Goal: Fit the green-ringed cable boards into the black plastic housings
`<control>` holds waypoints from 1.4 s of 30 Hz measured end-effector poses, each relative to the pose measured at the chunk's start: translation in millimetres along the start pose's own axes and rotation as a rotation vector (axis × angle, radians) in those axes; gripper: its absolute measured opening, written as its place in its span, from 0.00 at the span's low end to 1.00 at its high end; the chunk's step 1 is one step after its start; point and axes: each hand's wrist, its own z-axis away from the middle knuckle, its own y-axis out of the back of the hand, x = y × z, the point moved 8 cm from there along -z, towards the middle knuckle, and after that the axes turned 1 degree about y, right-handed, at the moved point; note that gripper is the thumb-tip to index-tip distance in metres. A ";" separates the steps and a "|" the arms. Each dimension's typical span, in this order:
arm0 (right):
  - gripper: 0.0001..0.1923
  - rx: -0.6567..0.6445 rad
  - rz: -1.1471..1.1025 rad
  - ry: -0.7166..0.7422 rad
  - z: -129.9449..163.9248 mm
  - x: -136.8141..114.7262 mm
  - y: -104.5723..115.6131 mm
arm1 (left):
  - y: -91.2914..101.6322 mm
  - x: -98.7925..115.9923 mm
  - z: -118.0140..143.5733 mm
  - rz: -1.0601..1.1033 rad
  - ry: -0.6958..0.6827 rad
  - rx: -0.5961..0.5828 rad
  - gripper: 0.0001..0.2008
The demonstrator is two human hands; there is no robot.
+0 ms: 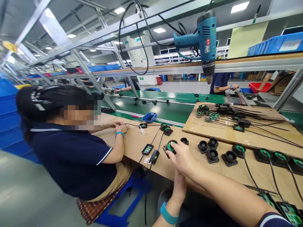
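My right hand (184, 157) reaches across to the left, its thumb and fingers closed on a black square-flanged round housing (167, 151) with a green ring-shaped circuit board inside. My left hand (180, 184), teal band at the wrist, is upright just below it, and its fingers are hidden behind my right hand. Another black housing (184, 141) sits just beyond my knuckles. To the right stand several open housings (212, 155), and farther right are housings with green boards (264, 154) and black cables. Left of my hands lie two small black boxes with circuit boards (148, 149).
At the left a co-worker (71, 151) sits at the cardboard-covered bench (132, 148), hands on a cable. A blue heat gun (205, 41) hangs from the overhead shelf. Raised cardboard (193, 124) holds cables and metal rings. Behind runs a green conveyor (172, 110) with a blue bin (149, 117) near it.
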 end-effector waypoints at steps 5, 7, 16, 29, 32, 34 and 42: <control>0.13 0.060 -0.008 0.050 -24.4 -13.1 -6.7 | -36.0 21.0 18.1 0.193 0.248 -0.215 0.28; 0.14 -0.043 0.061 -0.031 -14.5 12.6 -39.0 | -32.8 11.8 42.6 0.325 0.325 -0.274 0.27; 0.14 -0.347 0.213 -0.232 -6.7 75.2 -125.3 | 38.6 -53.9 105.8 0.442 0.727 -0.157 0.27; 0.16 -0.227 0.219 -0.471 -97.1 99.2 -124.7 | 150.0 16.6 -72.1 -0.981 0.113 -0.076 0.29; 0.18 -0.188 0.258 -0.385 -106.4 111.4 -100.2 | 136.9 16.2 -82.5 -1.231 0.023 -0.123 0.26; 0.21 -0.168 0.320 -0.317 -112.7 128.1 -73.2 | 133.9 18.1 -91.9 -1.337 0.028 -0.131 0.25; 0.25 -0.109 0.683 -0.277 -132.6 272.5 42.2 | 139.2 31.2 -105.2 -1.604 -0.066 0.108 0.29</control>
